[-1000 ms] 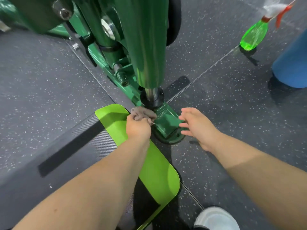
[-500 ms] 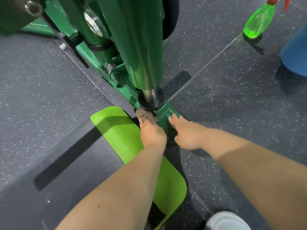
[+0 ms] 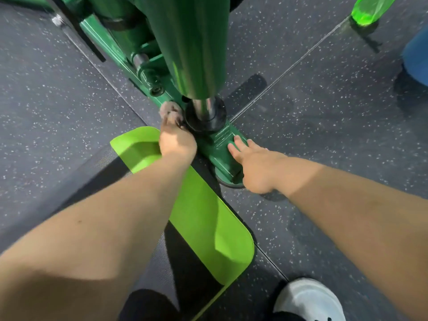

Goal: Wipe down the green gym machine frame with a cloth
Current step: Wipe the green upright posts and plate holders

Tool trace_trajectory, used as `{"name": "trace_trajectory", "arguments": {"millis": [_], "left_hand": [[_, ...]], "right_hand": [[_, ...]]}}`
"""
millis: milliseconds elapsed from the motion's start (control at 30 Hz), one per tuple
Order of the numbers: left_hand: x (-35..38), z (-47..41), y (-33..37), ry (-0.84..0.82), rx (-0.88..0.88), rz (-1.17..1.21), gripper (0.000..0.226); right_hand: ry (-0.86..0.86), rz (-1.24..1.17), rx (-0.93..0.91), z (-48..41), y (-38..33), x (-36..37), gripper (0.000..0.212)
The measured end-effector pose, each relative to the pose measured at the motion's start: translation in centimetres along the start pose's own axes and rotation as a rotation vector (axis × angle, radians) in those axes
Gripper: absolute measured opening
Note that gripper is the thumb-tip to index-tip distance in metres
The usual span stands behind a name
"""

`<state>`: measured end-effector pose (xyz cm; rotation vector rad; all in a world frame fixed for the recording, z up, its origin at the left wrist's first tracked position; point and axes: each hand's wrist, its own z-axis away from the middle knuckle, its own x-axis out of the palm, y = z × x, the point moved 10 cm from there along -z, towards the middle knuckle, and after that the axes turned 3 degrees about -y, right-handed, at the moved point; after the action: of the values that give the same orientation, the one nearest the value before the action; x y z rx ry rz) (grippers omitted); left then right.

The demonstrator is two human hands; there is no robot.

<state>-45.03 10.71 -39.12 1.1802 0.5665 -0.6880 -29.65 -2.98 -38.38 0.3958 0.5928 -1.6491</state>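
Left hand clamped round a bunched cloth, pressing it onto the green frame right beside the black collar of the chrome post. Right hand flat, fingers straight, resting on the frame's foot. Lime pad under the left forearm. Speckled floor all around; green bottle top right, white shoe bottom right.

Bright even indoor light, soft shadows on the floor, glare on the green frame, motion blur, wide-angle edge stretch
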Motion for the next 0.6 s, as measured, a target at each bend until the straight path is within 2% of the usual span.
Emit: {"name": "trace_trajectory", "arguments": {"millis": [67,133,300,367,433,600], "left_hand": [[1.2,3.8,0.7,-0.042,0.067,0.007,0.036],[1.9,5.0,0.3,-0.106,0.052,-0.018,0.034],[-1.0,-2.1,0.4,-0.049,0.069,0.066,0.048],[-2.3,-6.5,-0.6,-0.034,0.014,-0.003,0.054],[-2.7,-9.9,-2.7,-0.064,-0.085,0.039,0.057],[-2.5,-7.7,-1.3,-0.066,-0.104,0.009,0.053]], "right_hand": [[-0.025,0.018,0.014,0.0,-0.3,-0.2,0.093],[-0.039,0.034,0.018,0.0,-0.4,-0.3,0.092],[-0.024,0.032,0.022,0.3,-0.3,-0.3,0.093],[-0.012,0.018,0.017,0.3,-0.3,-0.3,0.093],[-0.002,0.012,0.013,0.3,-0.2,-0.1,0.093],[-0.023,0.033,0.020,0.5,-0.2,0.0,0.094]]}}
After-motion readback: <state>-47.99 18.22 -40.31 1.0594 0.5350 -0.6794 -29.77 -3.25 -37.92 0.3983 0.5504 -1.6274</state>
